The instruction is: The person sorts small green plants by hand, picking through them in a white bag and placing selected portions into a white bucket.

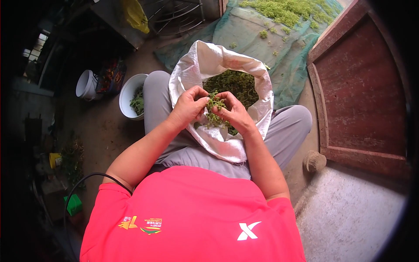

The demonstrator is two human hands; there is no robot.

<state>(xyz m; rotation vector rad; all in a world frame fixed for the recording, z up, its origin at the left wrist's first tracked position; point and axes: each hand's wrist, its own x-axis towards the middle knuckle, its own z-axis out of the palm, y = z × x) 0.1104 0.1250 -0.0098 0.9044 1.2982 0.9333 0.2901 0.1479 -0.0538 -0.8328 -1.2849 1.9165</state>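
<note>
basin (pixel 126 94), white, right edge hidden behind knee (pixel 156 85). left hand (pixel 190 105) pinches green sprigs (pixel 214 106) over mouth of white sack (pixel 263 87), its bottom unseen. right hand (pixel 236 114) grips same sprigs, fingertips partly lost among them. door (pixel 362 83) cut off by dark rim.

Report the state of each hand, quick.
Left hand: closed, pinching a small bunch of green plant sprigs.
Right hand: closed on the same bunch, at the mouth of the white woven sack.
</note>
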